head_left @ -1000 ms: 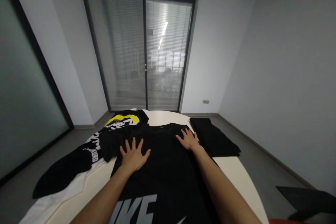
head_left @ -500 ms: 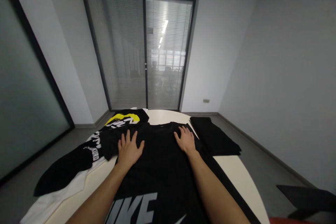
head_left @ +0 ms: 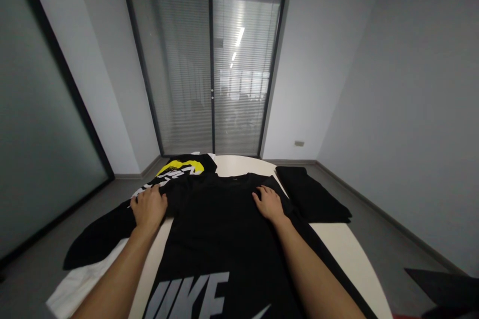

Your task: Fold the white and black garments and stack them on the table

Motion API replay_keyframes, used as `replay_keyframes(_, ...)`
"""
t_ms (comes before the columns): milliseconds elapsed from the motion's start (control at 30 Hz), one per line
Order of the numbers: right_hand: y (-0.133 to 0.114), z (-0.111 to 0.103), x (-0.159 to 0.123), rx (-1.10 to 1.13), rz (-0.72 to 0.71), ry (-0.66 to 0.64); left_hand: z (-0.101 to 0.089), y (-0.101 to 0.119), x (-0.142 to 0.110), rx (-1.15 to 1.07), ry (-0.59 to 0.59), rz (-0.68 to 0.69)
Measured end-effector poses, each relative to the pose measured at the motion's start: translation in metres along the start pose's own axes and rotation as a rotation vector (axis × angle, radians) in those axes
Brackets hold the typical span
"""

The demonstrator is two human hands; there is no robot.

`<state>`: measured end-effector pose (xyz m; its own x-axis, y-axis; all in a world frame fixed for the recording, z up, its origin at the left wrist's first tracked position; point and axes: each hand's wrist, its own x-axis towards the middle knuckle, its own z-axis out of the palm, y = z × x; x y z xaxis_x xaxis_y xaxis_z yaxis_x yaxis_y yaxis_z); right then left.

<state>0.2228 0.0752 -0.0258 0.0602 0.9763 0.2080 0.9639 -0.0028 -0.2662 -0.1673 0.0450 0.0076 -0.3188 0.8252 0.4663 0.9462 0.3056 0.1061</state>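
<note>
Left hand (head_left: 149, 207) and right hand (head_left: 270, 203) are both palm down over dark cloth, well apart from each other. Leftmost lies a black garment with white and yellow print (head_left: 108, 229), its long axis slanting from the near left up to the far middle, where the yellow patch sits; white cloth (head_left: 80, 281) shows along its near edge. Over this garment and the outer end of a black sleeve, the left hand has its fingers bent down and slightly parted; whether they pinch any fabric, I cannot tell. Next comes the black T-shirt (head_left: 228, 229), spread face up in the middle of the tabletop (head_left: 239, 163). Its long axis runs away from the person, collar at the far end pointing toward the glazed door (head_left: 213, 70), with grey NIKE lettering (head_left: 190, 294) at the near end, upright to the person. On its right shoulder area the right hand lies open, thumb apart from the fingers. Just beside that shoulder is folded black cloth (head_left: 314, 197), its length slanting from far left to near right.
</note>
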Motion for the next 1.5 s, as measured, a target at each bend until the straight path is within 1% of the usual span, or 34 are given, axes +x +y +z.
replay_keyframes(100, 0.000, 0.000, 0.000, -0.003, 0.001, -0.011, -0.008, 0.005, 0.002, -0.164, 0.023, 0.000)
replay_keyframes(200, -0.001, 0.000, 0.000, -0.003, 0.007, -0.007, -0.016, 0.012, 0.003, -0.354, 0.093, -0.002)
replay_keyframes(300, -0.002, 0.000, 0.000, 0.001, 0.007, -0.001, -0.019, 0.021, 0.002, -0.526, 0.146, 0.044)
replay_keyframes(367, -0.002, 0.001, 0.000, 0.003, 0.006, 0.003, -0.018, 0.028, 0.000, -0.640, 0.130, 0.096)
replay_keyframes(467, -0.001, 0.002, 0.001, 0.000, 0.005, 0.009, -0.013, 0.041, -0.007, -0.802, 0.041, 0.177)
replay_keyframes(633, 0.001, 0.004, 0.002, -0.006, 0.003, 0.008, -0.009, 0.064, -0.027, -1.025, -0.236, 0.257)
replay_keyframes(733, 0.001, 0.004, 0.002, -0.003, 0.000, 0.013, -0.007, 0.070, -0.033, -1.090, -0.361, 0.275)
replay_keyframes(767, 0.001, 0.003, 0.002, -0.003, -0.001, 0.012, -0.005, 0.069, -0.033, -1.079, -0.376, 0.271)
replay_keyframes(833, 0.000, 0.003, 0.001, -0.005, 0.002, 0.001, 0.002, 0.065, -0.031, -0.975, -0.340, 0.276)
replay_keyframes(900, -0.001, 0.001, 0.001, -0.010, 0.005, -0.013, 0.011, 0.059, -0.029, -0.781, -0.281, 0.321)
replay_keyframes(933, -0.002, 0.001, 0.000, -0.014, 0.005, -0.020, 0.015, 0.056, -0.029, -0.672, -0.276, 0.349)
replay_keyframes(967, -0.003, 0.000, 0.000, -0.017, 0.005, -0.027, 0.019, 0.054, -0.030, -0.566, -0.297, 0.375)
replay_keyframes(1033, -0.004, -0.001, -0.001, -0.023, 0.002, -0.038, 0.023, 0.051, -0.034, -0.386, -0.385, 0.401)
replay_keyframes(1100, -0.004, -0.002, -0.002, -0.028, 0.003, -0.049, 0.021, 0.052, -0.039, -0.266, -0.459, 0.399)
replay_keyframes(1200, -0.004, 0.000, -0.001, -0.033, 0.010, -0.053, 0.012, 0.055, -0.046, -0.204, -0.526, 0.426)
replay_keyframes(1367, -0.006, -0.004, -0.001, -0.048, 0.007, -0.047, 0.001, 0.058, -0.050, -0.209, -0.586, 0.541)
replay_keyframes(1500, -0.020, -0.016, 0.001, -0.063, -0.081, 0.044, 0.001, 0.059, -0.053, -0.200, -0.598, 0.540)
